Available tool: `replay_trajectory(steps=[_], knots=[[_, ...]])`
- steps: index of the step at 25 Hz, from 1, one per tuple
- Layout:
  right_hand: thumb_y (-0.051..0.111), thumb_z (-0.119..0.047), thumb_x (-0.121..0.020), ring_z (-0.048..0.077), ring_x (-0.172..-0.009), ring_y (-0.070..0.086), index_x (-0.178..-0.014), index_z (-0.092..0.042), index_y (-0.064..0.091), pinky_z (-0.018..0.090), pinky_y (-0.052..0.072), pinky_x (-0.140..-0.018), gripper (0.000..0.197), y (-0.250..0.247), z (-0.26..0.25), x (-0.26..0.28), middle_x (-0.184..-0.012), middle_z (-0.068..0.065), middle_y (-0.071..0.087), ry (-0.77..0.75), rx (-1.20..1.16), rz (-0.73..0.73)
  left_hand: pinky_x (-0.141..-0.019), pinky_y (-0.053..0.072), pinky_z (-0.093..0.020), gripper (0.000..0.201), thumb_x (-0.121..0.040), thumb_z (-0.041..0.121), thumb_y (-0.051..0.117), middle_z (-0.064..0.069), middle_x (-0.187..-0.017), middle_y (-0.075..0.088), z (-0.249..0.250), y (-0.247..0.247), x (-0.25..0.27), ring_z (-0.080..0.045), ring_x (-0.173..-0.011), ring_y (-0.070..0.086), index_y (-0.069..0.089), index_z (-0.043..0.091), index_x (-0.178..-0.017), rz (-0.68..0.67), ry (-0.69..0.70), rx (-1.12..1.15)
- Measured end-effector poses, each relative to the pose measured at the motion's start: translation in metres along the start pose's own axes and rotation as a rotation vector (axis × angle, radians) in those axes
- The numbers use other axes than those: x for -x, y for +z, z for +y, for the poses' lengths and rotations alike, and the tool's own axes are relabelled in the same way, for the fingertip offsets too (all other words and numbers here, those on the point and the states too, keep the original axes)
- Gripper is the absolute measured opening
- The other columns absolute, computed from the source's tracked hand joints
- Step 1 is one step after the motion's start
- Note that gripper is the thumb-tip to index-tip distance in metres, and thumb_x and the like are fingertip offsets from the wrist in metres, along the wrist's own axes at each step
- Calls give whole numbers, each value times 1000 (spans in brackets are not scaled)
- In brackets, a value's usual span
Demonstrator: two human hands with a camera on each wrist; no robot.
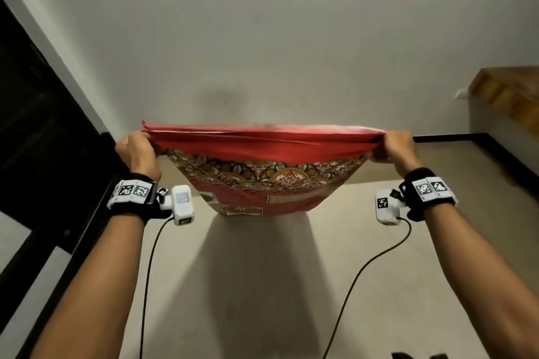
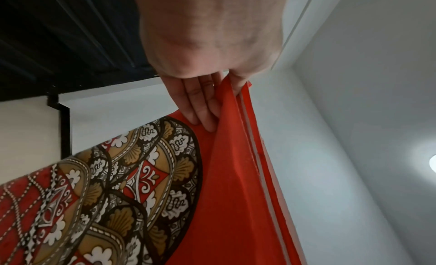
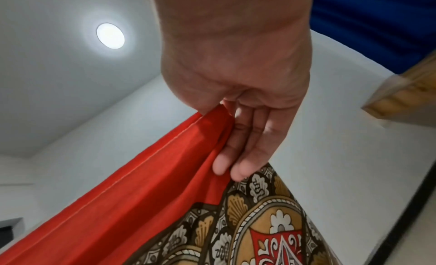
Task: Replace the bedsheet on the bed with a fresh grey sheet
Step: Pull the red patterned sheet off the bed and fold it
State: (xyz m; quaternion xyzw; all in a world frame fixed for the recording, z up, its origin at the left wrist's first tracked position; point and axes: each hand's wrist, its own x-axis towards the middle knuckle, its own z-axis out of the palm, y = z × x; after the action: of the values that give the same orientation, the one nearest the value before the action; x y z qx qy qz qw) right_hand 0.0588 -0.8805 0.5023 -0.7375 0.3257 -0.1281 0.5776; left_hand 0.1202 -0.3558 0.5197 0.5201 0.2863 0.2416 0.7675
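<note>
A folded red sheet point(image 1: 262, 166) with a gold, black and white ornamental print hangs stretched between my two hands, well above the floor. My left hand point(image 1: 140, 151) grips its left top corner, thumb behind and fingers point(image 2: 200, 104) pressed on the front of the red border point(image 2: 235, 175). My right hand point(image 1: 393, 148) grips the right top corner the same way, fingers point(image 3: 245, 144) lying over the bunched red edge point(image 3: 141, 185). The sheet's lower fold hangs free. No grey sheet and no bed are in view.
A beige floor point(image 1: 262, 285) lies below, with a white wall point(image 1: 262, 38) straight ahead. A dark doorway or frame point(image 1: 43, 125) stands at the left. A wooden piece point(image 1: 507, 90) juts out at the right. A ceiling lamp point(image 3: 110, 35) is lit overhead.
</note>
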Motion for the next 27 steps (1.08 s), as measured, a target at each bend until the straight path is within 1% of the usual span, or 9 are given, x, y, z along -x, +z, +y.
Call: replay_trajectory(steps=[3,5,8,11,14,18,23,25,27], knots=[[50,-3,-86,41,-62,74,-86,4,71,51,63,-59,22,2,56,20,-84,31,72,83,44,-31,-64,62,-44,18,-62,2,56,-13,-81,69,-41,-51,2,-27,-68,65,69,10,-72,65,-87,-134],[49,-1,-86,40,-61,73,-87,8,70,46,62,-57,23,1,93,41,-81,34,71,143,93,-58,-66,63,-46,15,-58,7,58,-14,-84,72,-70,-88,9,-29,-70,68,69,11,-68,95,-142,-231],[46,-2,-86,39,-60,72,-86,11,71,43,63,-61,28,-7,153,89,-73,33,71,228,161,-115,-68,63,-49,25,-57,10,59,-21,-93,74,-116,-157,30,-34,-77,71,72,9,-78,103,-217,-310],[47,-3,-89,36,-59,71,-87,12,72,38,62,-60,29,-23,212,134,-72,33,71,321,215,-190,-61,64,-46,33,-60,3,55,-24,-87,71,-145,-224,68,-36,-66,70,72,-2,-89,122,-289,-381],[48,-1,-91,35,-57,70,-90,13,71,35,61,-58,27,-37,245,161,-73,35,71,381,238,-239,-70,64,-49,31,-58,1,54,-27,-83,72,-161,-271,101,-37,-59,71,71,-4,-83,151,-355,-437],[47,1,-86,33,-55,69,-82,5,73,40,62,-63,27,-50,250,186,-65,25,70,261,218,-206,-76,62,-48,21,-59,1,53,-21,-75,69,-155,-298,139,-38,-63,71,69,3,-73,189,-299,-426],[43,2,-81,30,-54,67,-78,-10,79,40,62,-65,37,-78,257,216,-59,14,67,66,191,-183,-73,63,-48,35,-63,1,53,-22,-93,70,-135,-315,178,-41,-78,70,72,1,-93,233,-174,-336],[43,1,-78,30,-55,67,-78,-12,79,40,62,-66,38,-94,267,231,-59,15,67,55,152,-153,-75,63,-47,36,-62,3,52,-22,-96,71,-128,-326,201,-39,-84,71,73,4,-91,256,-125,-297],[43,1,-77,32,-58,68,-80,-14,80,38,61,-65,40,-114,277,252,-63,16,68,40,83,-132,-74,63,-41,32,-65,1,52,-18,-91,71,-121,-338,231,-31,-82,69,73,6,-89,289,-64,-258]])
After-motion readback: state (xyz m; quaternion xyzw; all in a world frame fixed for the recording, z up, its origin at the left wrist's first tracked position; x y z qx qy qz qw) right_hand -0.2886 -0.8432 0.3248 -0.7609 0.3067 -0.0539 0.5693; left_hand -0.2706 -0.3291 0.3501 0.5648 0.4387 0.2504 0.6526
